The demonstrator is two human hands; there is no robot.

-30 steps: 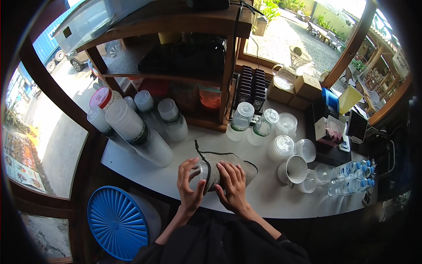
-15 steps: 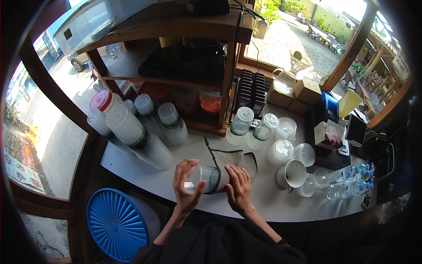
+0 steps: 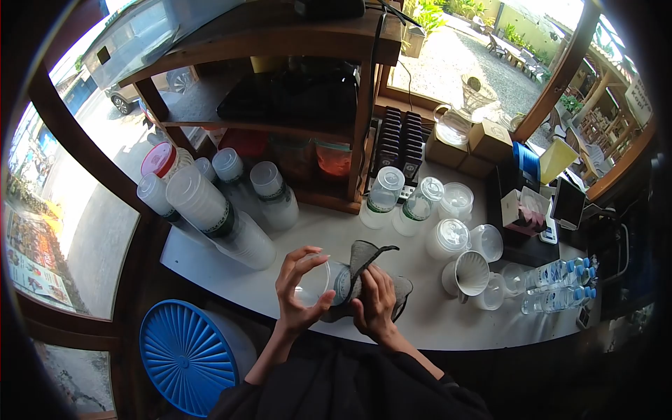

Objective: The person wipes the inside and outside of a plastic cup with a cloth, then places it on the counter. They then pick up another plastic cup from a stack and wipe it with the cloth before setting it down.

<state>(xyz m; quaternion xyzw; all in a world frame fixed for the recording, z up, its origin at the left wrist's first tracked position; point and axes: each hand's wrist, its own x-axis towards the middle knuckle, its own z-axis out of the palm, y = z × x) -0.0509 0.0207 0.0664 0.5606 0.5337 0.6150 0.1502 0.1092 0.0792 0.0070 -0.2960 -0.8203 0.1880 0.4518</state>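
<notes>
A clear plastic cup (image 3: 315, 280) lies tilted on its side between my two hands, above the white counter's front edge. The fingers and thumb of my left hand (image 3: 301, 290) curve round its open rim. My right hand (image 3: 376, 301) grips a grey cloth with dark edging (image 3: 362, 256), pressing it round the base end of the cup. One corner of the cloth stands up above my right fingers, and another part hangs out to their right.
Tall stacks of cups (image 3: 231, 227) stand on the left of the counter (image 3: 294, 241). Lidded cups (image 3: 381, 199), a ribbed cone (image 3: 465, 275) and water bottles (image 3: 556, 301) are at the right. A wooden shelf (image 3: 280, 122) rises behind; a blue-lidded bin (image 3: 185, 357) stands below left.
The cloth has gone from lying fairly flat to bunched up, with a corner lifted. My right fingers have curled into it. The cup and my left hand have shifted only slightly.
</notes>
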